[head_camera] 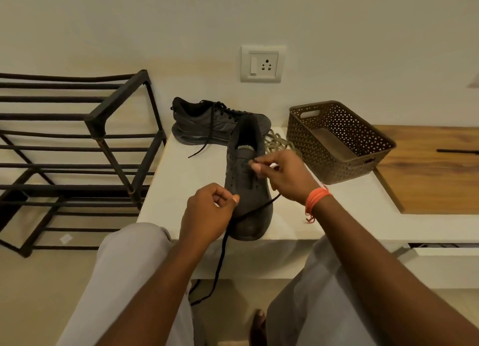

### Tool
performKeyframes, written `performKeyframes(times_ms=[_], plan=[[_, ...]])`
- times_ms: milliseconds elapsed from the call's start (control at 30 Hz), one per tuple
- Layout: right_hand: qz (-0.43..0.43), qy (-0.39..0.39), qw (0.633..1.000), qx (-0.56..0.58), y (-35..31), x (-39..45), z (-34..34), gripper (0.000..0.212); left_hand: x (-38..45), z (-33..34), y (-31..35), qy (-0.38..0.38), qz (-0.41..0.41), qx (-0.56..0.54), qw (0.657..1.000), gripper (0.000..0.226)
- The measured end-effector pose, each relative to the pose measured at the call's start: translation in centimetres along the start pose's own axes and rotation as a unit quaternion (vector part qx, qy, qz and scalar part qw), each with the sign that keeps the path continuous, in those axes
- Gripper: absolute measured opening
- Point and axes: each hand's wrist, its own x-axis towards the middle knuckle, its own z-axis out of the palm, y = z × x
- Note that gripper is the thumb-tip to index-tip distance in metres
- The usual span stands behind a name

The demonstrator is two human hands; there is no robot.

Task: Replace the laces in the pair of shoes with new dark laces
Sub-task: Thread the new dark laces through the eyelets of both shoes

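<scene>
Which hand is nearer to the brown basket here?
The right hand. It works at the near shoe's eyelets, just left of the basket. The left hand is farther, on the shoe's other side, pinching the dark lace.

Looking like a home, likely an entryway or shoe corner: black metal shoe rack (77, 143) standing at the left, low white counter (337, 211) running along a plain cream wall (363, 34), wall socket with switch (261, 64) sitting just above it, brown woven plastic basket (337, 141) resting on the counter, wood-grain panel (435, 169) lying beside it.
</scene>
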Motion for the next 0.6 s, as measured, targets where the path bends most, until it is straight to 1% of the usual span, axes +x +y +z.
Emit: performKeyframes(times_ms=[33, 67, 100, 167, 233, 333, 400, 433, 533, 600], plan=[[-0.003, -0.037, 0.997, -0.074, 0.2, 0.1, 0.7, 0.026, 0.2, 0.0, -0.2, 0.011, -0.016, 0.000, 1.000, 0.015], [0.000, -0.059, 0.992, -0.110, 0.4, -0.1, 1.4, 0.027, 0.3, 0.0, -0.4, 0.020, -0.032, -0.003, 0.999, 0.017], [0.005, -0.061, 0.991, -0.115, 0.4, -0.3, 1.9, 0.027, 0.5, 0.1, -0.5, 0.028, -0.040, -0.007, 0.999, 0.020], [0.016, -0.023, 0.996, -0.082, 0.4, -0.6, 2.5, 0.025, 0.7, 0.4, -0.6, 0.041, -0.044, -0.002, 0.998, 0.026], [0.015, 0.017, 0.997, -0.078, 0.4, -0.5, 2.7, 0.018, 1.0, 0.7, -0.3, 0.050, -0.045, 0.006, 0.998, 0.031], [-0.012, 0.037, 0.989, -0.144, 0.4, -0.6, 3.6, 0.013, 1.3, 1.1, 0.0, 0.050, -0.054, 0.030, 0.997, 0.038], [-0.031, 0.073, 0.973, -0.217, 0.6, -0.7, 4.4, 0.014, 1.3, 1.2, 0.2, 0.054, -0.055, 0.056, 0.995, 0.042], [-0.029, 0.091, 0.968, -0.230, 0.7, -0.8, 4.7, 0.014, 1.2, 1.3, 0.4, 0.062, -0.047, 0.077, 0.994, 0.043], [-0.007, 0.112, 0.972, -0.206, 1.0, -1.1, 4.9, 0.010, 1.5, 1.2, 0.9, 0.086, -0.010, 0.141, 0.986, 0.041], [0.008, 0.104, 0.976, -0.192, 1.4, -1.2, 4.9, 0.009, 1.9, 1.1, 1.1, 0.092, -0.002, 0.144, 0.985, 0.038]])
